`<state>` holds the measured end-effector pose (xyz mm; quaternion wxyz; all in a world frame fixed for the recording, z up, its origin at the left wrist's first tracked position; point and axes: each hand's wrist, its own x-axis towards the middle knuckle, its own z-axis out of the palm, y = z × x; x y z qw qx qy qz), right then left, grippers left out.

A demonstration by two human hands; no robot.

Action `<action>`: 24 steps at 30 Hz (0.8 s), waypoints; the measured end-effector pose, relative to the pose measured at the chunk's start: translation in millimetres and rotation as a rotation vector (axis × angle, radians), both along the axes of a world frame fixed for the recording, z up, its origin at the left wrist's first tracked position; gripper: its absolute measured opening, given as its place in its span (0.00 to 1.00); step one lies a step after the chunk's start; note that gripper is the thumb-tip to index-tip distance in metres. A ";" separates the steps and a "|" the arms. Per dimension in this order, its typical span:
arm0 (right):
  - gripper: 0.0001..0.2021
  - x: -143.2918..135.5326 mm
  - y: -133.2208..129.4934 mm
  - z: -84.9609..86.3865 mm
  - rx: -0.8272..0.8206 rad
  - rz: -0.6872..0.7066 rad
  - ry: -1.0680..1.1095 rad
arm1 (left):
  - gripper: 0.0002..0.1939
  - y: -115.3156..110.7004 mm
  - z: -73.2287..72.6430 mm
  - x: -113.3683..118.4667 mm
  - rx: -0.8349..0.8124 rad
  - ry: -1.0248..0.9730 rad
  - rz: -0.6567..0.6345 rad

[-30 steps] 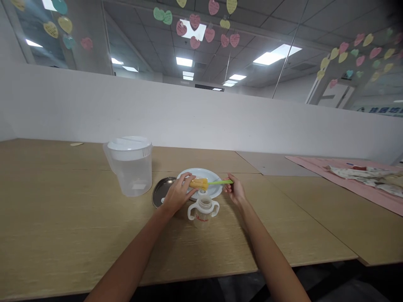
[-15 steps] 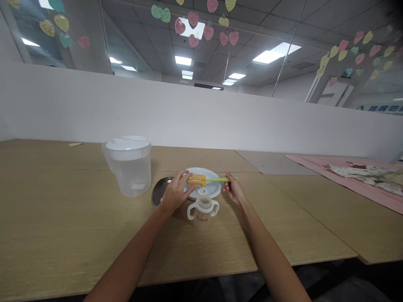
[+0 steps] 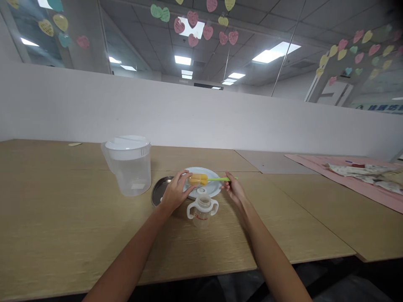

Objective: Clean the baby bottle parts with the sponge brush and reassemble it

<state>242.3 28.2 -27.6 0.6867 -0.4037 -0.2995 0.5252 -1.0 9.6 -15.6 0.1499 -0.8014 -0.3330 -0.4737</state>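
Note:
A bottle brush with a yellow sponge head (image 3: 197,179) and a thin green handle (image 3: 219,179) is held level above a white plate (image 3: 212,189). My left hand (image 3: 174,194) pinches the sponge end with its fingertips. My right hand (image 3: 234,189) grips the far end of the green handle. Just in front of the plate stands an open baby bottle (image 3: 202,209) with two white side handles, between my two hands.
A clear plastic jug (image 3: 128,165) with a white lid stands to the left on the wooden table (image 3: 63,235). A round metal lid (image 3: 159,191) lies beside the plate. A pink cloth (image 3: 355,180) with printed fabric lies far right. A white partition runs behind.
The brush and both hands have barely shifted; the sponge sits slightly more to the left over the plate than one second ago.

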 end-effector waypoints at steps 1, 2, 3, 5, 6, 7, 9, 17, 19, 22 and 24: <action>0.13 0.4 0.3 0.0 -0.010 0.001 0.005 | 0.19 0.1 -0.4 0.0 0.000 0.007 0.000; 0.13 0.7 0.7 -0.1 -0.016 -0.003 0.012 | 0.19 0.1 -0.5 0.0 0.001 0.012 0.000; 0.13 1.1 0.9 -0.2 -0.015 -0.011 0.021 | 0.19 0.0 -0.5 0.1 0.001 0.017 -0.001; 0.13 1.8 1.0 -0.5 -0.002 -0.034 0.037 | 0.19 -0.5 -0.1 0.2 -0.001 0.022 -0.003; 0.13 2.1 0.8 -0.5 0.006 -0.053 0.042 | 0.19 -0.8 0.3 0.2 -0.001 0.024 -0.001; 0.13 2.3 0.5 -0.4 0.015 -0.076 0.046 | 0.19 -1.0 0.7 0.1 0.000 0.025 0.004; 0.13 2.8 -0.7 0.5 0.031 -0.118 0.055 | 0.19 -1.1 1.3 -0.3 0.011 0.028 0.020; 0.14 3.6 -3.5 4.6 0.084 -0.162 0.108 | 0.21 -4.7 4.5 -3.4 0.105 0.088 0.173; 0.13 3.7 -2.7 3.5 0.089 -0.172 0.114 | 0.21 -4.8 7.0 -5.9 0.079 0.046 0.277; 0.13 3.6 -0.7 0.7 0.091 -0.201 0.092 | 0.20 -0.5 10.6 -12.7 -0.022 -0.040 0.436; 0.13 3.4 0.7 -1.0 0.087 -0.238 0.059 | 0.20 4.4 11.5 -18.7 -0.109 -0.062 0.521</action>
